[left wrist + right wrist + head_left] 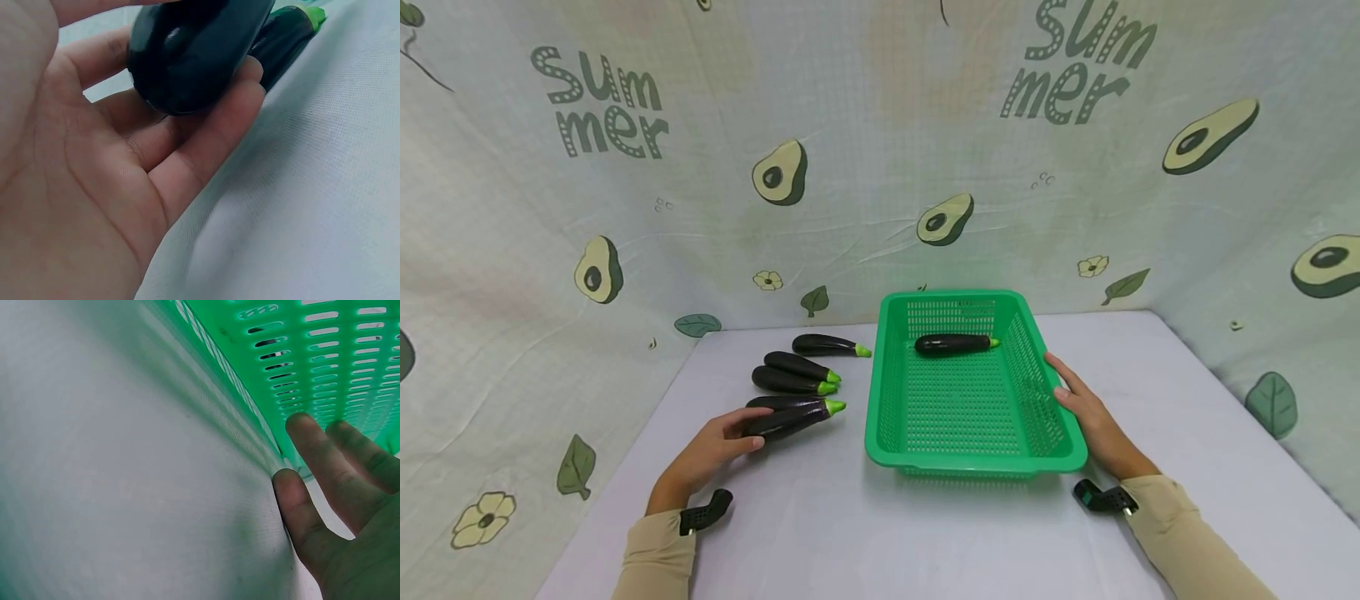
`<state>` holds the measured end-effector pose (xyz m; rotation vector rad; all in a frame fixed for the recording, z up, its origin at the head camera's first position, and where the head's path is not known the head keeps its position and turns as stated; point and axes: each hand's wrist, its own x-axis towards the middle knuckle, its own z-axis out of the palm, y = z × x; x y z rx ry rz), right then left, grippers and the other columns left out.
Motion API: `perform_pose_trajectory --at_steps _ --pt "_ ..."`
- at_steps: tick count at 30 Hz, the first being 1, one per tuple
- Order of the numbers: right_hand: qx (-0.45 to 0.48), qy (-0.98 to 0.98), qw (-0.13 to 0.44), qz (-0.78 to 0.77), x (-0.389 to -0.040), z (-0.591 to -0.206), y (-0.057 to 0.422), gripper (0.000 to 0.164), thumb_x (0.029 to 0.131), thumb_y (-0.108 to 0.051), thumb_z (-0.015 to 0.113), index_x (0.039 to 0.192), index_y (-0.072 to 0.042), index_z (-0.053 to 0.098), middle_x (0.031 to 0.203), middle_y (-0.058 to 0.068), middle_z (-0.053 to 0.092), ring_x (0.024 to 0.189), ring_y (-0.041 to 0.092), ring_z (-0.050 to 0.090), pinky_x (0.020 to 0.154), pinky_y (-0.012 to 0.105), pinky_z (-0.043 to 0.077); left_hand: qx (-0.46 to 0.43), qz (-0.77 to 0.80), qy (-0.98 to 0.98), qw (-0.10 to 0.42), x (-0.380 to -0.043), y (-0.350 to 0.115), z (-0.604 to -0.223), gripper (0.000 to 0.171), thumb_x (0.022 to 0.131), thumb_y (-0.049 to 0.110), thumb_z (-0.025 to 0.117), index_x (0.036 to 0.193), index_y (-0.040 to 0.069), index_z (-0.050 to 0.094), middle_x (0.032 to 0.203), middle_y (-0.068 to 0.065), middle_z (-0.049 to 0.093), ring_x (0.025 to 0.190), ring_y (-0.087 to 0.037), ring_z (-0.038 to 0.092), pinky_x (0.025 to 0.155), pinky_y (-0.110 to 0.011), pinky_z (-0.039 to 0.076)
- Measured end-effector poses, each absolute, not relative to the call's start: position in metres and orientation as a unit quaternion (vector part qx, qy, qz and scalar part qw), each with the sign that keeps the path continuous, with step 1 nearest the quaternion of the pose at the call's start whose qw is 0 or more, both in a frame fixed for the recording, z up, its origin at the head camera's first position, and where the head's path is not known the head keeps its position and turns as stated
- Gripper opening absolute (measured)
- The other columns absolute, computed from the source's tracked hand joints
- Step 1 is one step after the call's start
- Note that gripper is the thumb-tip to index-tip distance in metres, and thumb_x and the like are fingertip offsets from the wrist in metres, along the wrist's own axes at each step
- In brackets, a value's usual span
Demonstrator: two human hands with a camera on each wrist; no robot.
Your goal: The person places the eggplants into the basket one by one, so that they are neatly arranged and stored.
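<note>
My left hand [718, 450] grips the rounded end of a dark, glossy eggplant [786, 419]. In the left wrist view, fingers curl beneath that eggplant [187, 56], and the green cap of another eggplant [284, 40] shows past it. Behind the held one lie several more eggplants [786, 382], caps pointing right. My right hand [1093, 421] rests at the right side of a green plastic basket [977, 461], thumb on the rim. Seen from the right wrist, the extended fingers [337, 475] lie against the slotted outer wall. One eggplant [953, 344] lies inside the basket, near its back.
A pale cloth covers the table [880, 550]. Behind it hangs a curtain [850, 250] printed with avocados and lettering, which also runs along both sides. The farthest loose eggplant [823, 345] has its cap close to the basket's left rim.
</note>
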<state>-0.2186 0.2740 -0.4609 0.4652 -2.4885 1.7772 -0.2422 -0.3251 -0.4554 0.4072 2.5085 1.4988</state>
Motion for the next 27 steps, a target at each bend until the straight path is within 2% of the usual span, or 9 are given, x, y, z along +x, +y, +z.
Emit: perform_pose_trajectory --at_steps 7,17,21,27 --pt "0.145 -0.807 0.021 0.572 -0.218 -0.46 0.274 0.055 0.11 -0.035 0.033 0.162 -0.033 0.013 0.167 0.008 0.007 0.14 0.018 0.02 0.099 0.025 0.029 0.152 0.533 0.828 0.086 -0.242 -0.324 -0.456 0.052 0.091 0.015 0.075 0.139 0.005 0.056 0.143 -0.023 0.047 0.119 -0.028 0.052 0.09 -0.022 0.048" --pt "0.151 -0.805 0.022 0.574 -0.219 -0.461 0.274 0.055 0.111 -0.034 0.032 0.162 -0.032 0.013 0.166 0.011 0.008 0.135 0.012 0.025 0.095 0.019 0.031 0.152 0.55 0.817 0.083 -0.243 -0.319 -0.457 0.054 0.09 0.014 0.076 0.138 0.005 0.054 0.148 -0.025 0.043 0.13 -0.035 0.046 0.093 -0.018 0.046" --pt "0.153 -0.803 0.023 0.576 -0.219 -0.461 0.274 0.055 0.111 -0.033 0.032 0.162 -0.032 0.013 0.165 0.013 0.009 0.131 0.013 0.029 0.093 0.016 0.033 0.142 0.557 0.816 0.069 -0.244 -0.315 -0.459 0.053 0.09 0.015 0.077 0.137 0.009 0.055 0.144 -0.021 0.048 0.123 -0.033 0.049 0.09 -0.02 0.048" --pt "0.151 -0.803 0.023 0.576 -0.218 -0.46 0.273 0.055 0.111 -0.034 0.032 0.162 -0.032 0.013 0.166 0.013 0.009 0.131 0.012 0.03 0.093 0.016 0.033 0.142 0.571 0.806 0.064 -0.247 -0.306 -0.462 0.055 0.09 0.013 0.077 0.139 0.005 0.053 0.142 -0.022 0.05 0.118 -0.028 0.053 0.09 -0.022 0.048"
